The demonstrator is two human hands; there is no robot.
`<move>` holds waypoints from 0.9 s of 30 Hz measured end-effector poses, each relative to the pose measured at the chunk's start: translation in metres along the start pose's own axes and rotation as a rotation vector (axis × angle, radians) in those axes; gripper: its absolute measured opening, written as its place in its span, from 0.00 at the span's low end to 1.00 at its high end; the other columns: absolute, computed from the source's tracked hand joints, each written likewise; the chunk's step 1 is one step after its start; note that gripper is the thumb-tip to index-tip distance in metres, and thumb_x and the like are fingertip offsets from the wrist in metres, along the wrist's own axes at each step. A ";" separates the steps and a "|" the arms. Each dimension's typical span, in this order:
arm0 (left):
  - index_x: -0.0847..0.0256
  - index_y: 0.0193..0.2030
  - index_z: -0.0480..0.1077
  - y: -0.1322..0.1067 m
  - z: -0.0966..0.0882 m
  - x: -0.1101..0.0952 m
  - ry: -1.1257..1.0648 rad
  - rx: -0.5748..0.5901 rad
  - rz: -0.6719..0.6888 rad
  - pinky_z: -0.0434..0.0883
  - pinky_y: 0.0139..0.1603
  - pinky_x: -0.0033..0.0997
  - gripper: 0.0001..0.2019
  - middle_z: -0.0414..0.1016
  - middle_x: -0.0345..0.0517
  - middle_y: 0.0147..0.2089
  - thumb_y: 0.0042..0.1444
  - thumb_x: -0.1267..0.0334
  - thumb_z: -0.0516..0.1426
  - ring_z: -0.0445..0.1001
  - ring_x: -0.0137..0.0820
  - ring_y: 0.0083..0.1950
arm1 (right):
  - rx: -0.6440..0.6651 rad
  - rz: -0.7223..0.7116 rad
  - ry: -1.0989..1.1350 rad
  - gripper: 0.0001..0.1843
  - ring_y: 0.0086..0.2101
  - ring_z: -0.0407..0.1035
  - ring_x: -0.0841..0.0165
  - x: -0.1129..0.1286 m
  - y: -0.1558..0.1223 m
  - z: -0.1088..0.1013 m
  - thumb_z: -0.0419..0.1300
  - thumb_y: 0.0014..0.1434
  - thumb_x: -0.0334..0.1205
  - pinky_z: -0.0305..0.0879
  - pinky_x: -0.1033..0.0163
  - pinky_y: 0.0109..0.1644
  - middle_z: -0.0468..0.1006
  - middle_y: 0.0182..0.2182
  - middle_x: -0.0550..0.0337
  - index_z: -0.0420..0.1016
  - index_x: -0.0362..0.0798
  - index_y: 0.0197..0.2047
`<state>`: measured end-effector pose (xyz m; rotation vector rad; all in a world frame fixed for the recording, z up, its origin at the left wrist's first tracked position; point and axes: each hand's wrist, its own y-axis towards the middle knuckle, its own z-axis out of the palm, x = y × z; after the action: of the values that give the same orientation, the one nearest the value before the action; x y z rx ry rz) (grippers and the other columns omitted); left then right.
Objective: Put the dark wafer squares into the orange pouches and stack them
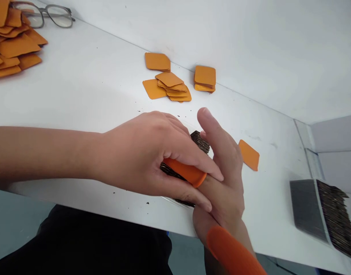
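Observation:
My left hand [152,152] reaches in from the left. Its thumb and fingers are closed around a bright orange curved piece [189,172] with a thick rounded rim, which meets the skin of my right hand [225,187]. The left fingertips press against the right palm. My right hand's thumb points up, while its fingers are mostly hidden under the left hand. Beneath both hands lies a stack of dark, ragged thin sheets [200,142], largely covered, with a clear edge around it. Another bright orange thing [233,250] crosses the right wrist; its kind is unclear.
Orange rounded cards [171,86] lie in small piles near the wall, with another pile [205,76] beside them. One single card [249,154] lies right of my hands. A clear box [309,208] with dark sheets stands right. Glasses [59,16] and a heap of orange pieces [17,46] are upper left.

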<state>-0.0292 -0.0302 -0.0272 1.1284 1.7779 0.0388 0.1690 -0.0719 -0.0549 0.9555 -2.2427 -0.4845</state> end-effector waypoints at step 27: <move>0.54 0.44 0.80 -0.004 0.001 0.003 0.073 -0.192 0.051 0.77 0.40 0.29 0.08 0.84 0.39 0.36 0.57 0.61 0.68 0.79 0.29 0.36 | -0.039 0.076 0.329 0.22 0.60 0.66 0.53 0.001 0.010 -0.001 0.47 0.73 0.55 0.66 0.38 0.64 0.70 0.61 0.60 0.77 0.58 0.56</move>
<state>-0.0316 -0.0310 -0.0314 1.0445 1.7683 0.2785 0.1642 -0.0664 -0.0484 0.8579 -1.9578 -0.3099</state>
